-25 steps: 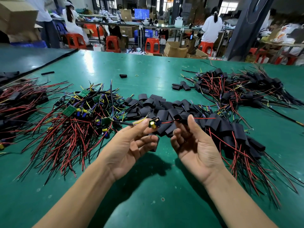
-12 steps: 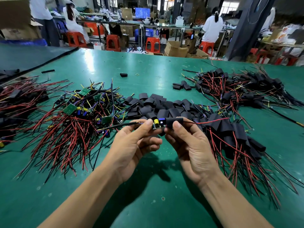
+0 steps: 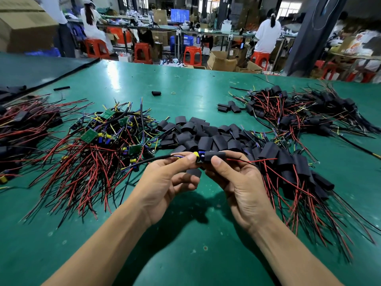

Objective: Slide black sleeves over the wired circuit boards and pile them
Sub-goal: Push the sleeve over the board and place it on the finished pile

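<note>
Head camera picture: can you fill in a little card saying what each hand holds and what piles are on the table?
left hand: pinches the circuit board at its wired end
right hand: pinches the black sleeve
sleeve state: partly over the board, yellow part sticking out
left pile: bare boards with red wires
middle pile: empty sleeves
right pile: sleeved boards
table: green
</note>
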Demonstrator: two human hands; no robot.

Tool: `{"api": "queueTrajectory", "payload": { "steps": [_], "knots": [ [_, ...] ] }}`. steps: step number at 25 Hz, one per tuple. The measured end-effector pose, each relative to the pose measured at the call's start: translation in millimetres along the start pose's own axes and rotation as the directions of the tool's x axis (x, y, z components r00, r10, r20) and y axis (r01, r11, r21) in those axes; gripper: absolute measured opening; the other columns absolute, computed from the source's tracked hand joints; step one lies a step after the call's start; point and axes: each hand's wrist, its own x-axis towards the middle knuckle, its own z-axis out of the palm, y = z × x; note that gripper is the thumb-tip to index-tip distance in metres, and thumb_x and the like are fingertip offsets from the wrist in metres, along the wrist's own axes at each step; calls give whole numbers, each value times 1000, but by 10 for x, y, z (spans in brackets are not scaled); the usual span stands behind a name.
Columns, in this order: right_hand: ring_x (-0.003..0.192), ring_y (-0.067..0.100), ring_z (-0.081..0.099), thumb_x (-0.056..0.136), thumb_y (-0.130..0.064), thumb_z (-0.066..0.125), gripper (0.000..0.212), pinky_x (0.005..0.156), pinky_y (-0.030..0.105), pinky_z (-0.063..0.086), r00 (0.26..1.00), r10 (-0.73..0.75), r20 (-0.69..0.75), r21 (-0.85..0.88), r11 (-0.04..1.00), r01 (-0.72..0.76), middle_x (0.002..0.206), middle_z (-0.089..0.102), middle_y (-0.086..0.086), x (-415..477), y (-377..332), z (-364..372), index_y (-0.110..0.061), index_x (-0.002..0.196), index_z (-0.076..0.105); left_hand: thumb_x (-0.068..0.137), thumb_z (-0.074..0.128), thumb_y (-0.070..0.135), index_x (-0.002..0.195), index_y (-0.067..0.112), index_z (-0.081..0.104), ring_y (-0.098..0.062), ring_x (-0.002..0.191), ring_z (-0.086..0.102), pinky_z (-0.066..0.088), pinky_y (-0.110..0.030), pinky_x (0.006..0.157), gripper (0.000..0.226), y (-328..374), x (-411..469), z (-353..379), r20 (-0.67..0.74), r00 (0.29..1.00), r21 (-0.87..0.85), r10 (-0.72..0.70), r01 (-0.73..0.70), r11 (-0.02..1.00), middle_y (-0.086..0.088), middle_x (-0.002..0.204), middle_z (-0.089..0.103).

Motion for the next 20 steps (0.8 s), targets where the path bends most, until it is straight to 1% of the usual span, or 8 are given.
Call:
{"api": "queueTrajectory", "payload": {
  "steps": [4, 8, 11, 12, 14, 16, 18, 20],
  "knots": [
    [92, 31, 72, 57, -19, 89, 38, 76, 29, 58, 999, 13, 29, 7, 1000, -13, 98, 75, 19, 11, 19, -11, -14, 90, 71, 67, 76, 26, 73, 20, 80, -9, 50, 60, 52, -19, 48, 10, 34, 0, -12, 27, 999, -15, -41, 42, 999, -3, 77, 73],
    [86, 26, 74, 56, -22, 91, 34, 75, 29, 58, 998, 6, 69, 12, 1000, -6, 95, 76, 16, 10, 26, -7, -19, 85, 75, 65, 75, 27, 67, 23, 80, -8, 50, 61, 52, -19, 49, 6, 52, -8, -19, 35, 995, -13, -98, 99, 995, -1, 75, 72],
    [90, 32, 71, 58, -23, 91, 32, 85, 42, 57, 999, 26, 47, 7, 1000, -27, 97, 75, 18, 3, 42, -8, -19, 86, 75, 69, 73, 28, 65, 23, 79, -8, 50, 61, 53, -18, 50, 9, 19, -4, -5, 41, 993, -8, -114, 114, 993, 0, 75, 73],
    [91, 32, 71, 59, -22, 89, 29, 85, 42, 57, 999, 29, 45, 12, 999, -30, 96, 75, 18, -2, 40, -6, -18, 85, 76, 71, 72, 28, 65, 24, 79, -8, 51, 62, 54, -18, 50, 10, 6, -4, -2, 45, 992, -5, -118, 119, 993, 0, 76, 73],
    [86, 27, 73, 62, -21, 85, 22, 79, 33, 59, 998, 28, 56, 23, 999, -30, 93, 76, 16, -8, 24, 1, -19, 82, 76, 71, 73, 30, 67, 25, 79, -9, 51, 63, 54, -19, 50, 9, -13, 0, -3, 50, 990, 0, -128, 128, 992, -1, 78, 74],
    [83, 24, 73, 63, -21, 84, 18, 76, 30, 60, 998, 37, 58, 36, 999, -40, 92, 76, 15, -4, 13, 0, -18, 79, 76, 70, 75, 32, 73, 20, 79, -11, 52, 64, 54, -21, 49, 13, -18, 6, -13, 59, 991, 11, -122, 121, 993, -3, 81, 74],
    [84, 27, 72, 63, -22, 84, 19, 78, 33, 60, 998, 46, 45, 26, 999, -47, 95, 75, 18, 10, 17, -9, -17, 79, 75, 70, 76, 33, 85, 15, 76, -12, 53, 64, 54, -21, 48, 24, -27, 21, -21, 66, 993, 35, -99, 96, 995, -6, 83, 74],
    [85, 32, 71, 65, -23, 84, 20, 82, 37, 60, 999, 35, 27, 5, 999, -35, 96, 74, 21, 19, 37, -13, -16, 80, 74, 69, 77, 35, 87, 12, 75, -13, 52, 64, 53, -21, 46, 29, -40, 29, -27, 70, 994, 51, -79, 75, 996, -8, 83, 74]
  ]
}}
